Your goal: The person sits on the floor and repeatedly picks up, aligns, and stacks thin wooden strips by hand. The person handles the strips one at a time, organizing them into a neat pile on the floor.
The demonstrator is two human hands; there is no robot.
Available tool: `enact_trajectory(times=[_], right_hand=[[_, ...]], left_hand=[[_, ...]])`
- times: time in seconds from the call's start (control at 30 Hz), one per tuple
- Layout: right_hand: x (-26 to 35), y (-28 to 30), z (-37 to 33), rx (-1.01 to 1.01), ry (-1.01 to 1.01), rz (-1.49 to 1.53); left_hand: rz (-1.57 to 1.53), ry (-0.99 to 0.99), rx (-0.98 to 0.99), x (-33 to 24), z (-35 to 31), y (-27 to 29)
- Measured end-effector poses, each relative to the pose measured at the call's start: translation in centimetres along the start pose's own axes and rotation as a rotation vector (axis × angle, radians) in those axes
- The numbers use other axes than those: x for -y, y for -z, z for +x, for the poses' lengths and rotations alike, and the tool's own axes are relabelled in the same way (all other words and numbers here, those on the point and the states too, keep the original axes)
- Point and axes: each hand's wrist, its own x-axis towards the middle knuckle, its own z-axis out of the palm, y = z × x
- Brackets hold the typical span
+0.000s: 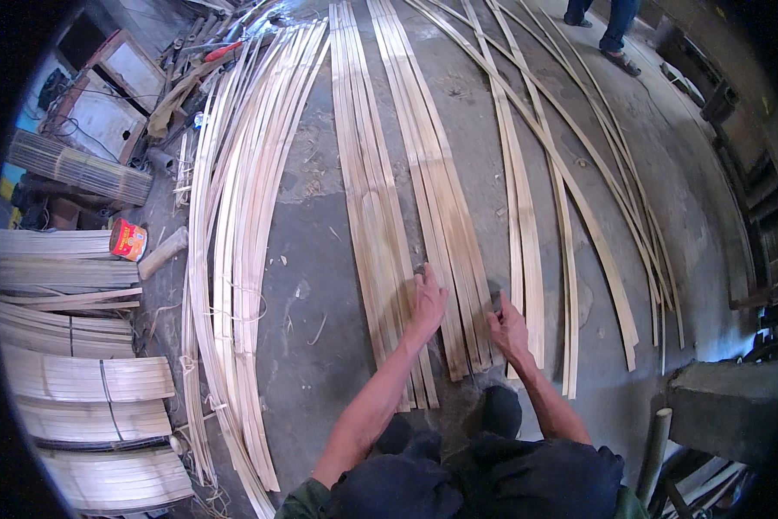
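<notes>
Long pale bamboo strips (441, 195) lie side by side in a flat band on the floor between my two hands. My left hand (428, 303) is closed at the left edge of this band, its fingers round a small dark piece that barely shows. On the right edge, my right hand (508, 330) grips a small dark grey block (495, 299), thumb and fingers bent. Just left of my left hand runs a second flat band of bamboo strips (367, 173), and my left forearm covers part of its near end. The exact kind of both dark pieces cannot be made out.
Loose bamboo strips (527, 251) curve across the floor at right. A large heap of strips (242, 259) lies at left, beside tied bundles (90, 376) and a red tub (128, 240). A concrete ledge (739, 402) stands near right. Another person's legs (618, 26) show at far right.
</notes>
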Motion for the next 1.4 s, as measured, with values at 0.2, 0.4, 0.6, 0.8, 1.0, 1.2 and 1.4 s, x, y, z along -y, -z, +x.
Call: enact_trajectory(times=[0.2,0.4,0.6,0.8,1.0,1.2,1.4], right_hand=[[-0.8,-0.1,0.1,-0.106,-0.007,0.25],[1.6,3.0,-0.9,-0.235,-0.104,0.353],[0.6,5.7,-1.0,-0.159,-0.132,0.147],[0.7,4.9,-1.2,-0.361,0.236,-0.298],[2.4,-5.0,-5.0,0.124,0.278,0.195],[4.9,-8.5,-7.4,0.204,0.311,0.163],[4.1,-11.7,-7.7,0.349,0.028,-0.005]], left_hand=[[-0.011,-0.036,-0.059,0.2,-1.6,-0.5],[-0.121,-0.058,-0.07,-2.0,-3.0,1.1],[-0.11,-0.035,-0.173,0.1,-4.7,2.2],[0.025,0.027,-0.208,2.0,-5.9,2.3],[0.173,0.06,-0.214,2.2,-6.2,2.9],[0.343,0.057,-0.123,0.8,-5.4,4.5],[0.32,0.116,-0.062,2.4,-6.2,4.5]])
